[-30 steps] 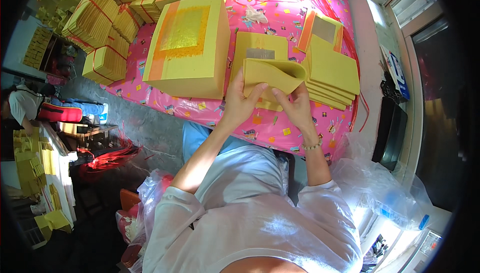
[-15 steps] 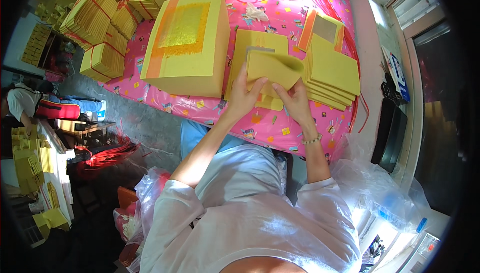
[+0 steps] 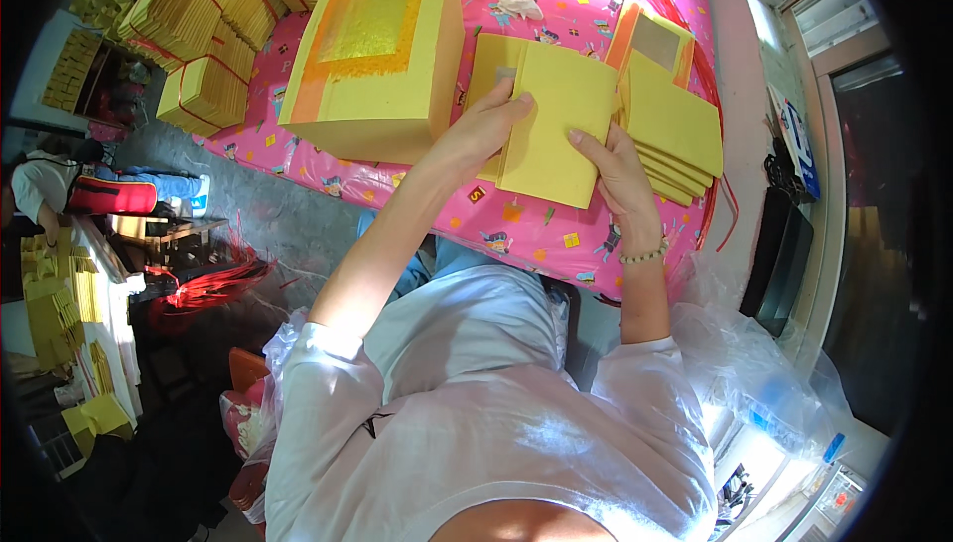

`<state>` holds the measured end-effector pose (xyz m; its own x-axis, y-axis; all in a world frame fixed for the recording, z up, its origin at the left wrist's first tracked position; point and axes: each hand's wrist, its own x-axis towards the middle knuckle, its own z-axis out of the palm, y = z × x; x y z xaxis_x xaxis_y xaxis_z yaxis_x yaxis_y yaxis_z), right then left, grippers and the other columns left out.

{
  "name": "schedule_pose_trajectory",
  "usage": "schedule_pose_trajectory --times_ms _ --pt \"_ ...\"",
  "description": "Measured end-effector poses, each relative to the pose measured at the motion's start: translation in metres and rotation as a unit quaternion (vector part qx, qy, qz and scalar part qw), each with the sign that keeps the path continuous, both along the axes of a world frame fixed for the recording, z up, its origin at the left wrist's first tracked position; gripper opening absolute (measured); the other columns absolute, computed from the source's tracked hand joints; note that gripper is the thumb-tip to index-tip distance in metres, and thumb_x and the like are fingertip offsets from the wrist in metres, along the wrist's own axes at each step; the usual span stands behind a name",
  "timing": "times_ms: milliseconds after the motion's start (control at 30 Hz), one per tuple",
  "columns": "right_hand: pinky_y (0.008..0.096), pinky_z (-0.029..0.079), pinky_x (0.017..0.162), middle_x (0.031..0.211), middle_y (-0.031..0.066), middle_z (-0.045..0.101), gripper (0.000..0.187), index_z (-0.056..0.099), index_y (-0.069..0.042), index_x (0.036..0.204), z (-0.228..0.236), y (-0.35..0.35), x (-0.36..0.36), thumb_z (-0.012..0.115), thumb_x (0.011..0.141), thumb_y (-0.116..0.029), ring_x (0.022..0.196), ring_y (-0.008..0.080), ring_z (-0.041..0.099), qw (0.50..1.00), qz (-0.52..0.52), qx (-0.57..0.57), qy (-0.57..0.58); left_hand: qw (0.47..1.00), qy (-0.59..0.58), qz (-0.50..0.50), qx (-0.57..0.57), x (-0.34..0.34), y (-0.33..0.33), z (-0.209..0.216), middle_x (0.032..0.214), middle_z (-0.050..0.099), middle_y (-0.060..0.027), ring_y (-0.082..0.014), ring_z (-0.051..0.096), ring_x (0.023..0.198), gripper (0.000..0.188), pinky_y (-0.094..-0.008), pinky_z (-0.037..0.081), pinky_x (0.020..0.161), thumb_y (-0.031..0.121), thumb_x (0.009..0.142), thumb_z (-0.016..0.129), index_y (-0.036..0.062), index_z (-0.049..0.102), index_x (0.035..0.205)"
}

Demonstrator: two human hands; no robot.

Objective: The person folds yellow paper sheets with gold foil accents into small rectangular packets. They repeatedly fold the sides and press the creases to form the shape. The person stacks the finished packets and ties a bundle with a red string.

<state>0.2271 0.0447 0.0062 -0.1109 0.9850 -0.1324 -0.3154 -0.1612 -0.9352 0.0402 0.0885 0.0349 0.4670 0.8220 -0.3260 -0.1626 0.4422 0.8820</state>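
Between my hands is a folded bundle of yellow paper (image 3: 564, 95), its broad flat face turned up. My left hand (image 3: 488, 133) grips its left edge, thumb lying on top. On the opposite side my right hand (image 3: 623, 177) pinches the right edge, thumb on the face and the other fingers underneath. Partly hidden beneath the bundle is more yellow paper (image 3: 486, 58) on the pink patterned cover. To the right, close to my right hand, lies a fanned pile of folded yellow paper (image 3: 675, 125). A tall yellow paper stack (image 3: 442, 75) with a gold square on top stands left of my left hand.
Tied yellow bundles (image 3: 204, 90) crowd the far left of the pink-covered table (image 3: 328, 173). Red strings (image 3: 685, 41) trail along its right edge by the window wall. A plastic bag (image 3: 735, 363) hangs at my right. Another person (image 3: 42, 190) sits at far left beside a second table.
The yellow paper, curled and folded before, now lies flatter and shows a larger face. My left hand has moved up along its left edge; my right hand has shifted slightly right.
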Motion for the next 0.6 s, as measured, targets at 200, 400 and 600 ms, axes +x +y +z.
schedule_pose_trajectory --times_ms 200,400,600 --pt "0.0268 0.048 0.086 0.112 0.0097 0.061 0.038 0.051 0.005 0.12 -0.002 -0.001 0.002 0.062 0.087 -0.01 0.099 0.0139 0.06 0.999 0.006 -0.026 0.028 1.0 -0.015 -0.018 0.0 0.0 0.0 0.002 0.124 0.054 -0.0062 -0.0168 0.055 0.111 0.038 -0.0322 0.048 0.09 0.022 0.098 0.044 0.008 0.041 0.134" --pt "0.0269 0.048 0.086 0.113 0.0096 0.06 0.038 0.05 0.005 0.121 -0.001 -0.002 0.001 0.062 0.088 -0.01 0.1 0.0138 0.059 0.999 0.007 -0.037 0.038 0.999 -0.02 -0.04 0.021 -0.001 0.001 0.002 0.126 0.052 -0.0067 -0.0171 0.053 0.114 0.041 -0.0322 0.048 0.091 0.02 0.099 0.042 0.0081 0.037 0.137" --pt "0.0268 0.048 0.085 0.112 0.0089 0.061 0.038 0.05 0.005 0.121 -0.003 -0.002 0.002 0.062 0.087 -0.008 0.099 0.0132 0.059 1.0 0.019 -0.011 0.012 0.996 -0.01 -0.041 0.074 -0.002 -0.001 -0.008 0.125 0.053 -0.0076 -0.0157 0.053 0.112 0.041 -0.0302 0.045 0.093 0.018 0.098 0.043 0.006 0.037 0.137"
